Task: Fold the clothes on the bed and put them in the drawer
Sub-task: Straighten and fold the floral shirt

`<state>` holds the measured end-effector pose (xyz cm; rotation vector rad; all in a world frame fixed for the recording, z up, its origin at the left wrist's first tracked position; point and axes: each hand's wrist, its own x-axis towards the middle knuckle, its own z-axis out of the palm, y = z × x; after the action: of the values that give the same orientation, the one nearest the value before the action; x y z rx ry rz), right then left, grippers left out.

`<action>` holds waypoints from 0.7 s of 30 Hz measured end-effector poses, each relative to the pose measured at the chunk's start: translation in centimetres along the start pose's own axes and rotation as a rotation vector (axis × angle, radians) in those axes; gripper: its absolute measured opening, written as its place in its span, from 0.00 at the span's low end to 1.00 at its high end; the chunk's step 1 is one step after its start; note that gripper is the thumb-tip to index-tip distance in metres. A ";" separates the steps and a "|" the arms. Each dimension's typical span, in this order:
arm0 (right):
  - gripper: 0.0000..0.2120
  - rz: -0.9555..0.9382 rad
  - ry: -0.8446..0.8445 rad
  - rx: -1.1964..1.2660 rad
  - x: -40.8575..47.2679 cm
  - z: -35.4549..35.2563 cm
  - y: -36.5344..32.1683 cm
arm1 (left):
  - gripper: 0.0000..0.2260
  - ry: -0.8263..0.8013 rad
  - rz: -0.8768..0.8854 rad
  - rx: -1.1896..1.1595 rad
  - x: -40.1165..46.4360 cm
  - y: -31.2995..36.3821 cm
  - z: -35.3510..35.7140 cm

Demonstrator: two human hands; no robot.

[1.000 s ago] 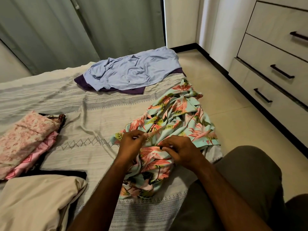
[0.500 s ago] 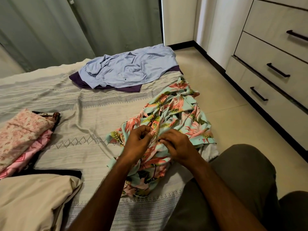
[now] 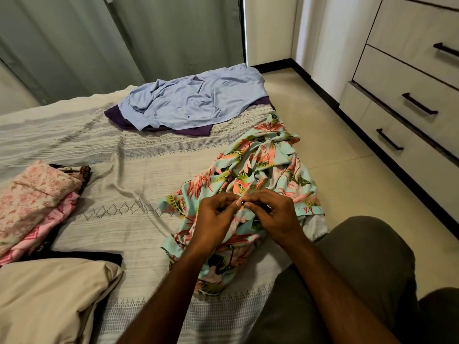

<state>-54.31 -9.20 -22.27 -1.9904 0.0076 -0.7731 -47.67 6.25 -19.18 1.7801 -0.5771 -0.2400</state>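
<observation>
- Both hands pinch the floral shirt [image 3: 250, 192] at one spot: the left hand [image 3: 215, 220] and the right hand [image 3: 274, 217] meet fingertip to fingertip over a small dark thing, probably a button, though it is too small to be sure.
- Fingers on both hands are curled in, thumbs against forefingers, with a fold of cloth between them.
- That shirt lies crumpled at the near right edge of the bed [image 3: 139, 175], its long axis running away from the person toward the far corner, with the bulk of the cloth beyond and to the right of the pinch.
- My guess is that the front is being fastened before folding; neither hand is clearly nearer, as they work the same point.
- Next move likely turns on spreading the shirt leftward onto the bare bedspread, since its right side already hangs near the edge.
- A blue shirt [image 3: 196, 100] over a purple garment [image 3: 188, 130] waits unfolded at the far end.
- Folded pink clothes [image 3: 32, 197] sit stacked at the left.
- Drawers [image 3: 409, 100] stand closed to the right, across the floor.
</observation>
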 end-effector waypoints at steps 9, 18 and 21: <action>0.05 0.088 0.007 0.017 -0.1 -0.1 0.0 | 0.06 0.093 0.140 0.190 -0.3 0.2 0.4; 0.11 -0.035 -0.080 -0.102 -0.1 -0.1 0.1 | 0.09 0.081 0.267 0.350 -0.5 0.2 0.3; 0.03 -0.016 -0.091 -0.157 -0.1 0.0 0.2 | 0.07 0.097 0.300 0.389 -0.7 -0.2 0.2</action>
<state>-54.35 -9.30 -22.47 -2.1752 -0.0011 -0.7096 -48.33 6.42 -19.52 2.0315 -0.8536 0.1778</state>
